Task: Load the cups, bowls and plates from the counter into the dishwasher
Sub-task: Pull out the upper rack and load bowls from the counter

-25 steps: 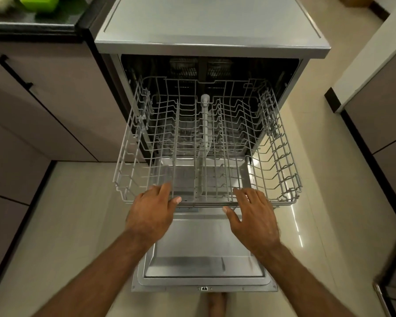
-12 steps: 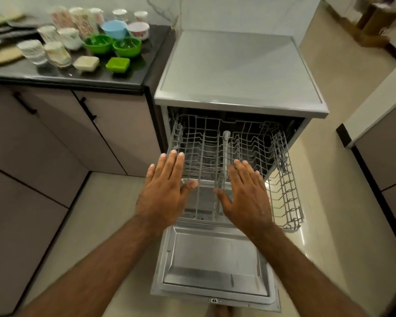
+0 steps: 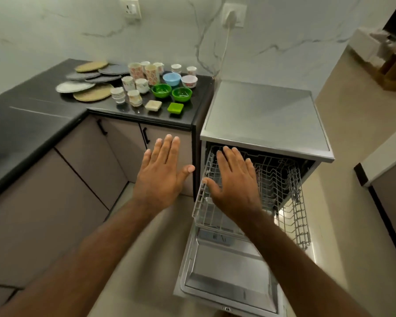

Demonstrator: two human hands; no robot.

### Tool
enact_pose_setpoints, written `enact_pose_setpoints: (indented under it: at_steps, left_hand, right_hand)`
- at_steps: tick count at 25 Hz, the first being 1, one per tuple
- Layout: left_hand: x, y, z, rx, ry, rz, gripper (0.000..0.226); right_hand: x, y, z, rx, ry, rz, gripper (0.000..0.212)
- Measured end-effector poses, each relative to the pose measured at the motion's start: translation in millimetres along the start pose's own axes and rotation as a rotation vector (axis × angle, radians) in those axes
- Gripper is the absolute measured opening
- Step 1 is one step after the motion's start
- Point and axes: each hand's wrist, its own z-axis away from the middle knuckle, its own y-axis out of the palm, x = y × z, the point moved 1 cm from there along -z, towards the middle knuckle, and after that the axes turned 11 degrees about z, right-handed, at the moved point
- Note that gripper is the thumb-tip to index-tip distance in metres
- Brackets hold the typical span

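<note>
Black counter (image 3: 44, 115) carries the plates (image 3: 90, 94), cups (image 3: 135, 76) and bowls (image 3: 161, 90); beside it, left hand (image 3: 161, 177) and right hand (image 3: 234, 183) hover flat-fingered, holding nothing, over the dishwasher (image 3: 261, 115) rack (image 3: 281, 179)

Wall (image 3: 55, 30): white, grey-veined, seen far beyond the left hand (image 3: 162, 177). A socket plate (image 3: 130, 7) and a plugged socket (image 3: 232, 16) are mounted on it.
Base cabinets (image 3: 85, 175): taupe, fitted with black bar handles (image 3: 102, 127), set left of and beyond that hand.
Floor (image 3: 343, 106): beige gloss tile, seen beyond and right of the right hand (image 3: 236, 186).
Second cabinet (image 3: 389, 186): placed far right of it.
</note>
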Motion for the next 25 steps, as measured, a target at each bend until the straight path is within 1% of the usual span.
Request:
enact_pose_setpoints:
  at_steps: [4, 7, 13, 21, 25]
  left_hand:
    - [11, -28, -7, -0.036, -0.014, -0.016, 0.084]
    - [25, -35, -22, -0.072, -0.022, -0.064, 0.084]
    - [53, -42, -66, -0.072, -0.075, -0.080, 0.085]
    - [84, -39, -133, -0.053, -0.123, -0.094, 0.085]
    - [102, -29, -173, -0.036, -0.139, -0.065, 0.086]
  right_hand:
    - [23, -18, -9, 0.028, -0.057, 0.016, 0.079]
    - [30, -17, -25, 0.013, -0.074, 0.024, 0.079]
    - [30, -8, -87, -0.008, -0.090, 0.000, 0.080]
    - [32, 23, -159, 0.041, -0.141, -0.009, 0.082]
    - [39, 45, -200, 0.065, -0.171, -0.027, 0.082]
